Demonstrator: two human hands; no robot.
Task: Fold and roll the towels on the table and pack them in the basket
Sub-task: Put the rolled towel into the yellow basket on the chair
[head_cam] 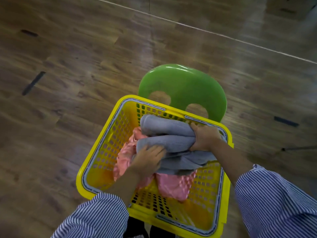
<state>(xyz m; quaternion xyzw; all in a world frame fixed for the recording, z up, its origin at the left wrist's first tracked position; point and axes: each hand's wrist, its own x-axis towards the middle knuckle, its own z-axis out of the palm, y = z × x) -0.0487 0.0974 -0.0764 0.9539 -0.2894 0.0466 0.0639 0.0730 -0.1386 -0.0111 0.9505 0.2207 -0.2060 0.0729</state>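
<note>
Location: I stand over a yellow perforated plastic basket (103,148), which seems to rest on a green plastic chair (185,83) above the wooden plank floor (68,66); no desk is in view.
Task item: the bundle of grey terry towels (168,134) sits in the upper half of the basket, on top of crumpled pink textured towels (173,186).
Left hand (147,160): fingers laid over the near edge of the grey bundle, gripping its fold; it also touches the pink cloth beneath.
Right hand (205,138): clenched around the far-right end of the grey bundle, close to the basket rim.
Reason for hold: a grip at each end appears meant to keep the rolls from loosening while handled.
Clothing: blue-and-white striped sleeves (277,200) on both arms.
Assessment: the pink towels look unrolled, so packing is judged incomplete.
</note>
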